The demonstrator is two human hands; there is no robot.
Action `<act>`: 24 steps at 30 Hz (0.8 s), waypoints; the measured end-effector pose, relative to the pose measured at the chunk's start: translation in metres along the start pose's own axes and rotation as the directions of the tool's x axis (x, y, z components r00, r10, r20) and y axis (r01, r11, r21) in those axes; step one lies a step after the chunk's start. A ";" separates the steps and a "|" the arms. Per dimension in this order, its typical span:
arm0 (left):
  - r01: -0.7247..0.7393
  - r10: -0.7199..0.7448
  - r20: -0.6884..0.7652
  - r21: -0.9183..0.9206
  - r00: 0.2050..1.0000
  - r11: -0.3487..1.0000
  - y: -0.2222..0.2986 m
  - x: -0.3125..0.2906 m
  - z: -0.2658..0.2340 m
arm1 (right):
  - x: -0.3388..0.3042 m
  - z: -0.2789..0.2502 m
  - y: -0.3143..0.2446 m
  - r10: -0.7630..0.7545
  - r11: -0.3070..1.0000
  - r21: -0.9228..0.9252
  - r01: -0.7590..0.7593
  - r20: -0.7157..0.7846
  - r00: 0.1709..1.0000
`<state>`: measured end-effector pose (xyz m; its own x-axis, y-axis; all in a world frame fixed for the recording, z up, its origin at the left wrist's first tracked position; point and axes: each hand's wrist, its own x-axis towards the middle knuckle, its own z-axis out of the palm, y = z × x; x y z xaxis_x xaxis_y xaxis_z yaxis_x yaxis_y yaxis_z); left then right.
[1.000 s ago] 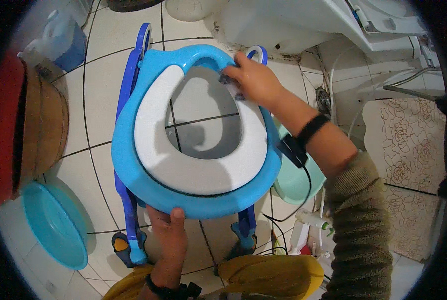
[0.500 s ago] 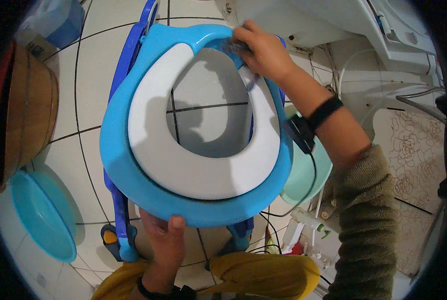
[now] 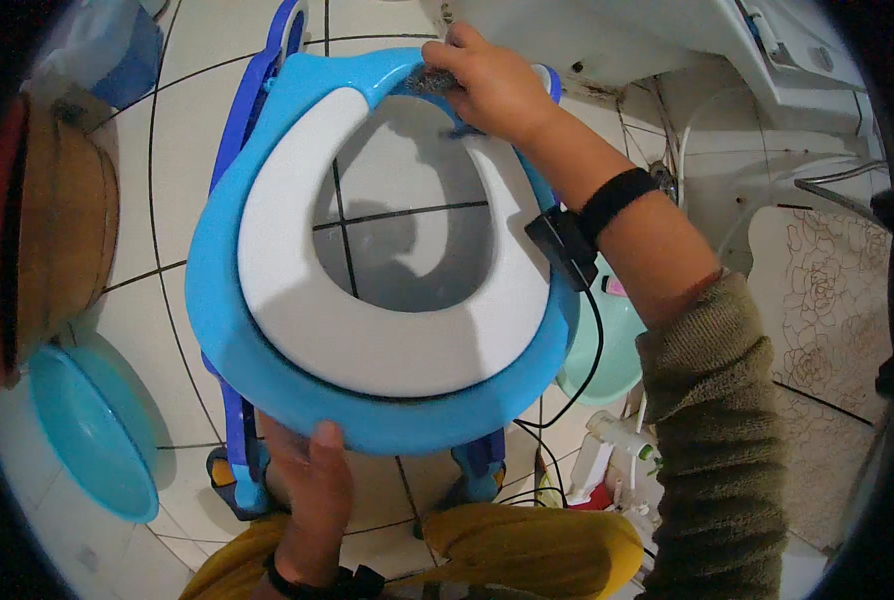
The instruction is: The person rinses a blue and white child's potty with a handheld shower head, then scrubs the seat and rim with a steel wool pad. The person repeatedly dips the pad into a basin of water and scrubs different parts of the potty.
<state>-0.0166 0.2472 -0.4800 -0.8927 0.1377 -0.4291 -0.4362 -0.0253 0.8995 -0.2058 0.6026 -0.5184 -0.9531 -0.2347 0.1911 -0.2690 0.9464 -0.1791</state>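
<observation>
In front of me is a child's potty seat [image 3: 207,290], light blue with a white padded ring [image 3: 367,355] and darker blue side legs. Through its open middle the tiled floor shows. My left hand [image 3: 312,475] grips the seat's near rim from below, its thumb up against the edge and the other fingers hidden underneath. At the far side, my right hand [image 3: 502,85] is closed around a dark grey wire scourer [image 3: 432,82], pressing it on the blue part by the gap in the ring. A black strap with a small box and cable is on my right wrist.
On the left stand a wooden tub [image 3: 62,240] and a turquoise basin [image 3: 92,435]. A pale green basin [image 3: 607,350] lies right of the seat, near bottles [image 3: 617,435] and cables. White fixtures [image 3: 647,40] fill the far right, above a patterned panel [image 3: 837,310].
My right hand with the scourer has moved left and slightly away along the seat's far edge. The seat has shifted a little to the left, and my left hand with it.
</observation>
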 end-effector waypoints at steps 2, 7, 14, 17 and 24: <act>0.044 -0.041 -0.060 0.049 0.997 0.998 -0.002 0.004 -0.005 | -0.008 -0.001 0.002 0.079 0.995 0.066 -0.080 0.011 0.997; 0.110 -0.108 -0.035 0.052 0.994 0.993 0.012 0.006 -0.034 | -0.080 -0.019 0.000 0.204 0.893 0.381 -0.240 0.131 0.970; 0.139 -0.141 -0.180 -0.020 0.974 0.990 0.006 0.006 -0.062 | -0.144 -0.040 -0.026 0.318 0.762 0.552 -0.339 0.138 0.938; 0.172 -0.149 -0.171 0.128 0.974 0.977 0.005 -0.008 -0.073 | -0.155 -0.045 -0.047 0.273 0.805 0.501 -0.318 0.163 0.948; 0.379 -0.346 -0.173 0.216 0.922 0.900 0.027 -0.042 -0.076 | -0.127 -0.038 -0.066 0.175 0.918 0.328 -0.225 0.176 0.969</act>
<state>0.0004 0.1656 -0.4443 -0.6915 -0.0360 -0.7215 -0.7063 0.2435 0.6647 -0.0611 0.5781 -0.4943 -0.9948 -0.1010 -0.0157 -0.0778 0.8484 -0.5235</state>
